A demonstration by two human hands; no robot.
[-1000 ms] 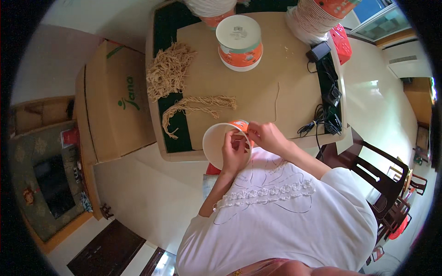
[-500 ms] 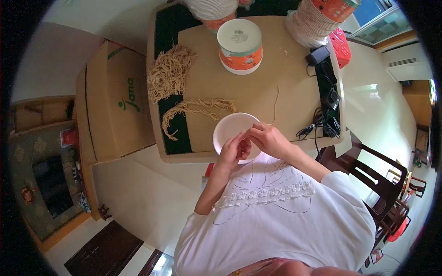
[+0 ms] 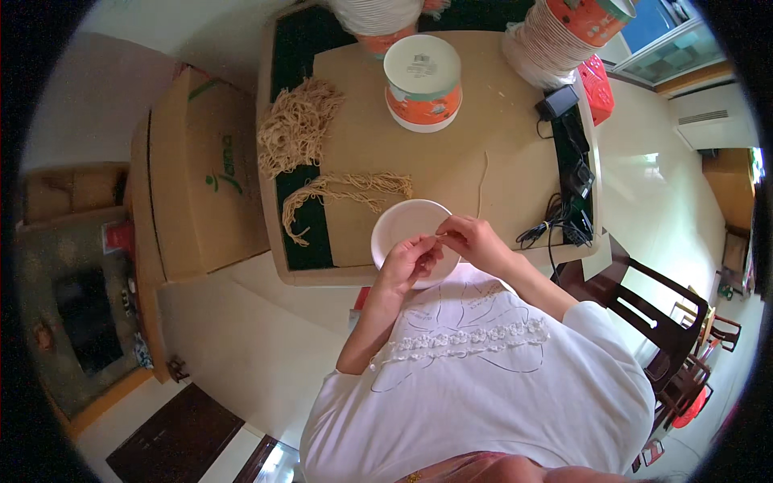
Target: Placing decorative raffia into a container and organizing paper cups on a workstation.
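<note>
Tub (image 3: pixel 398 225) shows pale interior beneath left hand (image 3: pixel 411 259).

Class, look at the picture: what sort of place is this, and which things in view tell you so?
Probably a room in a home, such as a living or dining room: dark wooden chairs stand at the right, and what looks like a television is against the far-left wall.

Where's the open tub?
Head view: the open tub is at the near table edge, beneath the left hand, below and right of the twisted string bundle.
</note>
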